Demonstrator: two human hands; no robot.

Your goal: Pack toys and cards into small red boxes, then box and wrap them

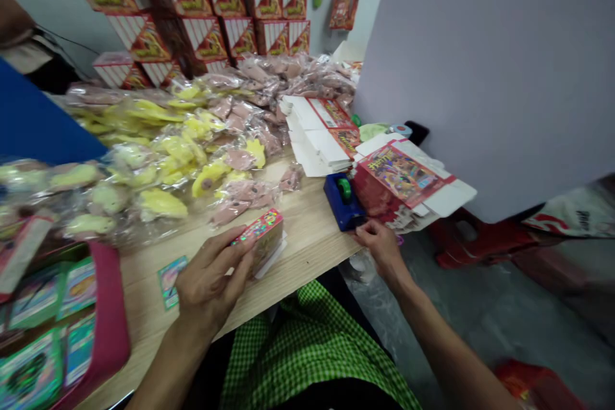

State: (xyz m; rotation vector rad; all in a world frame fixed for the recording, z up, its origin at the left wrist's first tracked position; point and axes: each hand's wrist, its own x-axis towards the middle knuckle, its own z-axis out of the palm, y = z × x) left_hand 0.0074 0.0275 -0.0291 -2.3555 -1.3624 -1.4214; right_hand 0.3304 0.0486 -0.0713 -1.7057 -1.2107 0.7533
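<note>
My left hand (211,278) lies on the wooden table (307,237) with its fingers wrapped round a small glittery pink box (262,234) that has white flaps underneath. My right hand (382,243) reaches to the table's right edge, fingers pinched at the base of a blue tape dispenser (342,202) holding a green roll. Whatever the fingertips pinch is too small to make out. An open red printed carton (401,179) sits just beyond that hand.
Heaps of bagged yellow (163,154) and pink toys (269,102) cover the far table. Flat carton blanks (321,134) lie behind the dispenser. Stacked red boxes (211,6) line the back wall. A pink tray of green cards (57,327) sits at left. A small card (170,278) lies by my left hand.
</note>
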